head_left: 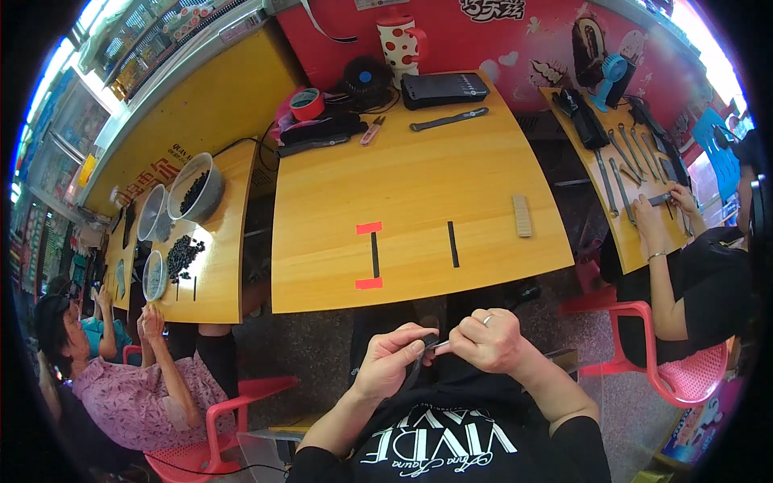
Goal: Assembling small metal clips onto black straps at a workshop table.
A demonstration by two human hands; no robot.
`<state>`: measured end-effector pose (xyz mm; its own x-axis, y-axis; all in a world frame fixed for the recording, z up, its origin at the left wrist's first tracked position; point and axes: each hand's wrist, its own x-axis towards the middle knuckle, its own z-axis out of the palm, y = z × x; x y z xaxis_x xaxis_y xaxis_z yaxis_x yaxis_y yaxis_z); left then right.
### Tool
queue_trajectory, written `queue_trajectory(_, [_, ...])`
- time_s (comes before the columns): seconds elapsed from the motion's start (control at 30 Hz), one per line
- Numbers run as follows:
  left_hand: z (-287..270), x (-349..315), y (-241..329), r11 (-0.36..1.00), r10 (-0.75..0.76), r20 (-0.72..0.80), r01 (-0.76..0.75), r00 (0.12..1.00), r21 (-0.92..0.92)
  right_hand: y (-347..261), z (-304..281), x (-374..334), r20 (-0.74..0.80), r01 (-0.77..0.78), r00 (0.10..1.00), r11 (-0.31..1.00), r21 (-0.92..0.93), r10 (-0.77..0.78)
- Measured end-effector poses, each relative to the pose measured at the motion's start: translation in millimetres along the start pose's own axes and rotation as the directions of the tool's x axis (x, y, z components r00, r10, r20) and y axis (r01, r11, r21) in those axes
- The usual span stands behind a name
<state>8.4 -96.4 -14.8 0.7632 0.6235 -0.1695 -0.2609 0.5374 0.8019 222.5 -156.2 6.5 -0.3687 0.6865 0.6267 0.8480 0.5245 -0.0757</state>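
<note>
Below the near edge of the table, in front of my lap, my left hand [392, 359] pinches a dark strap-like piece [429, 341] between thumb and fingers. Part of that piece seems to hang under the hand, against my black shirt. My right hand [489, 341], with a ring on one finger, is closed close beside it. A thin shiny metal bit [440, 344] runs from the right fist to the dark piece; its kind is hidden. On the table ahead lie two black strips, the left strip [374, 254] with red tape [369, 283] at both ends, the right strip [453, 244] alone.
A tan ridged block [522, 216] sits at the table's right. Along the back are thread snips [373, 130], a black strap [449, 119], a tape roll [307, 103], a black case [444, 88] and a dotted mug [400, 48]. People work at side tables, left and right.
</note>
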Motion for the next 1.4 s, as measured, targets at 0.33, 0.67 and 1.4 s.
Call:
queue_trajectory(0.33, [1.0, -1.2, -1.7, 1.000, 0.002, -0.018, -0.002, 1.000, 0.013, 3.3, -1.8, 2.5, -0.046, 0.010, 0.999, 1.000, -0.001, -0.010])
queue_trajectory(0.67, [-3.1, -2.1, -6.2, 0.999, -0.041, -0.022, 0.041, 0.999, -0.012, 2.4, -0.9, 2.7, 0.022, 0.109, 0.994, 0.987, -0.118, -0.107])
queue_trajectory(1.4, [-2.2, -1.3, -25.7, 0.968, -0.081, -0.272, 0.011, 0.959, -0.252, -26.5, 12.1, -8.4, 0.085, 0.067, 0.994, 0.997, -0.032, -0.064])
